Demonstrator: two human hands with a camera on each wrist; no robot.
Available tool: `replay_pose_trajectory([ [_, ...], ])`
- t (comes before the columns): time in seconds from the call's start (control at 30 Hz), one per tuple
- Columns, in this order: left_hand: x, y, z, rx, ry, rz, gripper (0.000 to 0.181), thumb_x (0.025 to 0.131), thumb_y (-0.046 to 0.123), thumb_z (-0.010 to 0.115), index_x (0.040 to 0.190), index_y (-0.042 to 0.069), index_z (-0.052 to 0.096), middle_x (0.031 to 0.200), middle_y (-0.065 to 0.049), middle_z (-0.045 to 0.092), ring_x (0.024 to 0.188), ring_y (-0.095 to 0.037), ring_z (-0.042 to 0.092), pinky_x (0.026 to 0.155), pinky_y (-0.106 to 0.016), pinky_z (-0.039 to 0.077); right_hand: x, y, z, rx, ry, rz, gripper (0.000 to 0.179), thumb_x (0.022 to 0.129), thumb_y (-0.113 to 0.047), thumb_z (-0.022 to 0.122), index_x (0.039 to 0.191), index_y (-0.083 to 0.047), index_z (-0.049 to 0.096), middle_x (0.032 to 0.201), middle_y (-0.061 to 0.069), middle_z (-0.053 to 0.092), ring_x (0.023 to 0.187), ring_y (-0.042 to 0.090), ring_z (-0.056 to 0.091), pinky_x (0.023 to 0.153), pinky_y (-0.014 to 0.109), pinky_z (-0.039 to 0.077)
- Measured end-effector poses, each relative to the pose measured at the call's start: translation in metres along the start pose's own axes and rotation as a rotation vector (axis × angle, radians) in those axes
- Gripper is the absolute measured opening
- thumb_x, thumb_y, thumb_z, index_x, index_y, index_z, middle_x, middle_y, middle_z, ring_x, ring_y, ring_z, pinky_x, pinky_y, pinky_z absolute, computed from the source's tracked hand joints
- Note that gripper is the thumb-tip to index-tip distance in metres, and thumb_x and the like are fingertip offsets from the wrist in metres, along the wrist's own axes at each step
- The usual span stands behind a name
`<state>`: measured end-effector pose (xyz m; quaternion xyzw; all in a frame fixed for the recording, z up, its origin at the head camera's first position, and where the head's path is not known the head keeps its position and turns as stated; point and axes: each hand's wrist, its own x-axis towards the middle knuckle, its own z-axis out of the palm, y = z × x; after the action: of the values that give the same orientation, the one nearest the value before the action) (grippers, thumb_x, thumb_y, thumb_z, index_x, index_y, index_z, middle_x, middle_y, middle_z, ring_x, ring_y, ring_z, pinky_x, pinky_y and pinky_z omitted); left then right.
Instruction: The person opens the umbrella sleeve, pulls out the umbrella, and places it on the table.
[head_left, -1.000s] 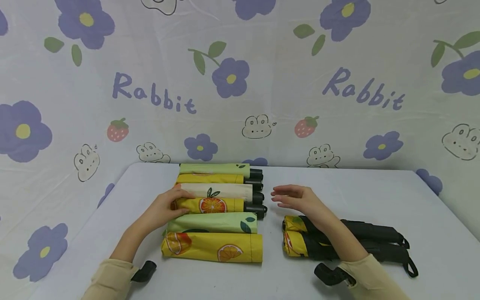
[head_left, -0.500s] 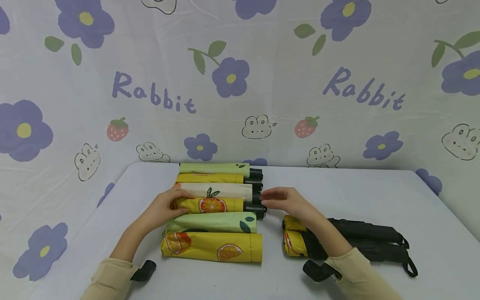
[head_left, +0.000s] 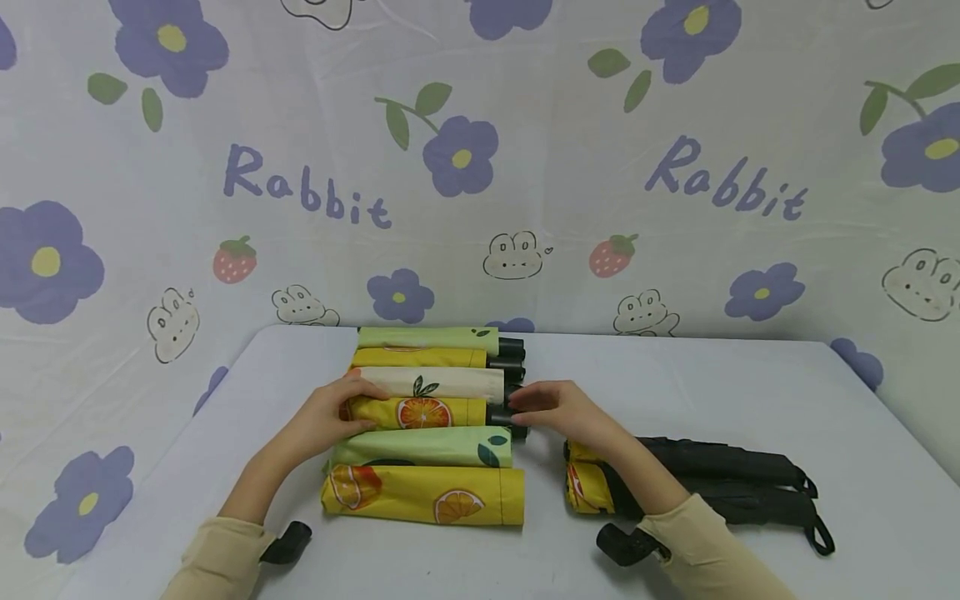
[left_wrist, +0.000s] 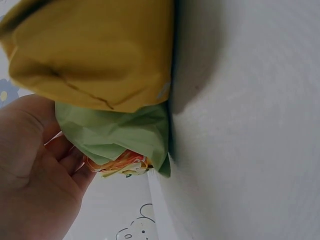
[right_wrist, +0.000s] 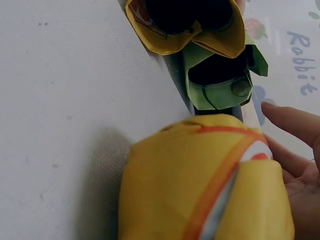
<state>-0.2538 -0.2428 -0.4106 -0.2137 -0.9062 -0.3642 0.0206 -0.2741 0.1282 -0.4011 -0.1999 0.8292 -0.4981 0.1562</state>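
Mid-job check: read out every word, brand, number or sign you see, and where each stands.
"Rabbit": backdrop, left part, head view.
"Rabbit": backdrop, right part, head view.
"Rabbit": backdrop, turned sideways, right wrist view.
Small pale mark on the yellow sleeve, left wrist view: too blurred to read.
No lettering readable on the black umbrellas.

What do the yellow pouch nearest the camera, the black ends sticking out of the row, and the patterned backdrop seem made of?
Yellow pouch: probably thin coated fabric, smooth and faintly glossy; it creases softly in the left wrist view, though plastic film is possible.
Black ends: likely hard plastic, smooth, judging by their rigid cylindrical shape.
Backdrop: seemingly matte printed cloth, since it shows soft wrinkles.
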Motion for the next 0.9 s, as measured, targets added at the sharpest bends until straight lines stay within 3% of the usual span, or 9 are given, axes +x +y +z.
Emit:
replay_pose_trajectory([
  [0.5, 0.0014, 0.0000, 0.0000, -0.018, -0.005, 0.000, 0.039, 0.080, -0.001, 0.075, 0.117, 0.011, 0.067, 0.124, -0.008, 0.066, 0.147, -0.042, 0.023, 0.120, -0.054, 0.019, 0.0094, 0.0064, 0.0015, -0.123, -0.061, -0.036, 0.038, 0.088, -0.016, 0.072, 0.123, -0.004, 0.065, 0.129, 0.016, 0.064, 0.120, 0.030, 0.061, 0.103, 0.046, 0.048],
  [0.77, 0.0010, -0.0002, 0.0001, -0.029, -0.009, 0.000, 0.039, 0.080, -0.001, 0.075, 0.117, 0.010, 0.067, 0.123, -0.008, 0.066, 0.147, -0.042, 0.023, 0.121, -0.054, 0.019, 0.0096, 0.0058, 0.0025, -0.159, -0.057, -0.075, 0.032, 0.088, -0.012, 0.071, 0.119, -0.004, 0.067, 0.123, 0.016, 0.067, 0.110, 0.022, 0.065, 0.096, 0.040, 0.053],
  [0.9, 0.0006, -0.0002, -0.0001, -0.025, -0.008, 0.008, 0.039, 0.080, -0.001, 0.076, 0.117, 0.010, 0.067, 0.123, -0.008, 0.066, 0.147, -0.043, 0.024, 0.121, -0.054, 0.019, 0.0091, 0.0037, 0.0054, -0.205, -0.046, -0.071, 0.038, 0.084, -0.011, 0.074, 0.121, -0.004, 0.067, 0.126, 0.018, 0.065, 0.113, 0.028, 0.064, 0.097, 0.043, 0.053],
])
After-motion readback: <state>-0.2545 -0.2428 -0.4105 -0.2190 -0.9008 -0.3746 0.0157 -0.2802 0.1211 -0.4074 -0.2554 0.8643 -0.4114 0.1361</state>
